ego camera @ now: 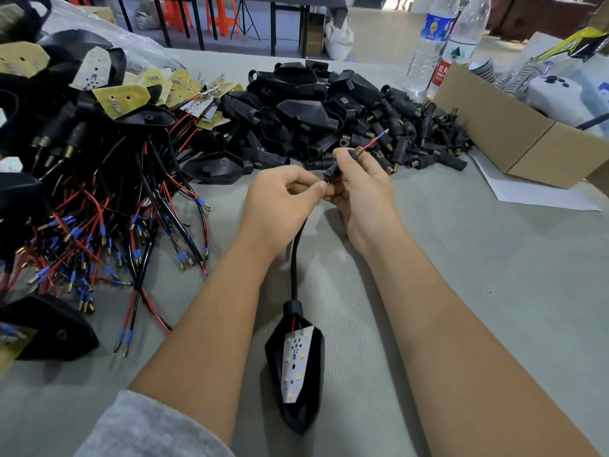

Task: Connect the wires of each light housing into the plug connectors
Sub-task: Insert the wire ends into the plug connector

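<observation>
A black light housing (pixel 296 367) with a white LED board lies on the grey table between my forearms. Its black cable (pixel 295 258) rises to my hands. My right hand (pixel 359 189) grips a black plug connector (pixel 342 161) with a copper spring end. A red wire with a blue-sleeved tip (pixel 375 140) sticks out through the spring. My left hand (pixel 283 199) pinches the cable just below the connector.
A heap of black plug connectors and housing shells (pixel 329 117) lies behind my hands. A tangle of wired housings (pixel 82 192) fills the left. A cardboard box (pixel 514 136) and two water bottles (pixel 438 44) stand at the right.
</observation>
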Motion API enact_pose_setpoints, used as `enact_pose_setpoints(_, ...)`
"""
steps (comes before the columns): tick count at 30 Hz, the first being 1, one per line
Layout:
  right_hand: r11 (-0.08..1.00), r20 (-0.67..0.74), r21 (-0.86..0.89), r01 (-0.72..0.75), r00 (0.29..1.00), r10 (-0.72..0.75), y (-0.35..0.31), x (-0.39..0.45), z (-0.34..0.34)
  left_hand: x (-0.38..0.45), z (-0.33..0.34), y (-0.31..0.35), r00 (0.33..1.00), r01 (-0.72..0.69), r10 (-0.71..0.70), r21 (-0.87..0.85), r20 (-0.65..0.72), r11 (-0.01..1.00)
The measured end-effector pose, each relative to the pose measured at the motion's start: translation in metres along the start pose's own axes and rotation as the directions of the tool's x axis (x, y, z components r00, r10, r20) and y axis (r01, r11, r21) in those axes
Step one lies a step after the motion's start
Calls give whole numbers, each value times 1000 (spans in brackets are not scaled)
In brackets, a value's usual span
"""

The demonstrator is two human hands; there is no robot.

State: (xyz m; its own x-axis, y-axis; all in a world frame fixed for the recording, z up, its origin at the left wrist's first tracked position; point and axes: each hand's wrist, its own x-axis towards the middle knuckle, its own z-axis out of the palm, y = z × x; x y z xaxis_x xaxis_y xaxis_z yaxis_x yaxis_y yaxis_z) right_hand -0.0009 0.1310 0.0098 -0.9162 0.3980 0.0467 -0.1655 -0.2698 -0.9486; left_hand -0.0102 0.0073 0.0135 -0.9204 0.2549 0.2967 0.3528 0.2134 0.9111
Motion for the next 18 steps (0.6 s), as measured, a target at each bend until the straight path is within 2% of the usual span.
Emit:
enact_pose_setpoints(6, 998, 14, 43, -39, 999, 38, -1, 0, -1, 3, 1, -6, 999, 21, -21, -3, -48, 1000)
enact_pose_setpoints(18, 999, 9, -46, -9, 1000, 9, 0, -1, -2, 2, -2, -7, 999, -47, 47, -20, -26, 999)
